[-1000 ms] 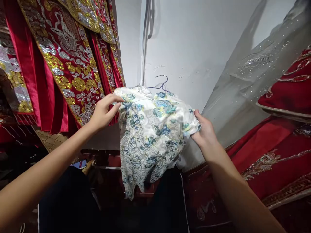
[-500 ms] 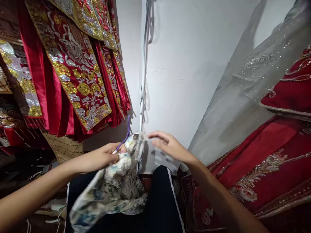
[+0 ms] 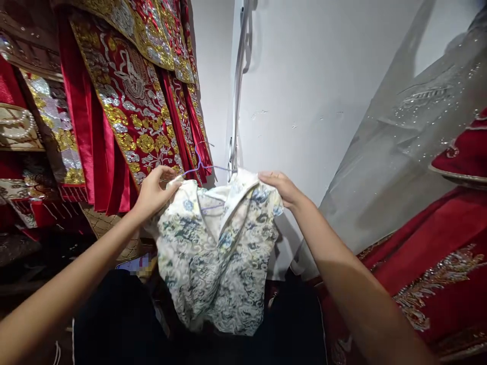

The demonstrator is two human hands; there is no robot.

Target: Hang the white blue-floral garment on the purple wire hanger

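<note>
A white floral dress [image 3: 213, 263] with blue and green print hangs spread out in front of me, its V-shaped neckline facing up. Inside its shoulders lies a purple hanger [image 3: 200, 165], whose hook rises above the collar. My left hand [image 3: 158, 190] pinches the dress and hanger at the left shoulder. At the opposite shoulder, my right hand [image 3: 279, 186] is closed on the fabric, thumb side hidden behind it. The lower hem of the garment hangs over my dark-clothed legs.
Red garments [image 3: 140, 116] with gold and silver embroidery hang at left. A sheer sparkling white gown [image 3: 380, 152] and a red embroidered garment [image 3: 437, 253] are on the right. A metal rail [image 3: 238, 91] runs up the white wall ahead.
The bunched dress is now spread open across the hanger. My right hand, earlier apart from it with fingers loose, has closed on a shoulder. My left hand has moved up and left.
</note>
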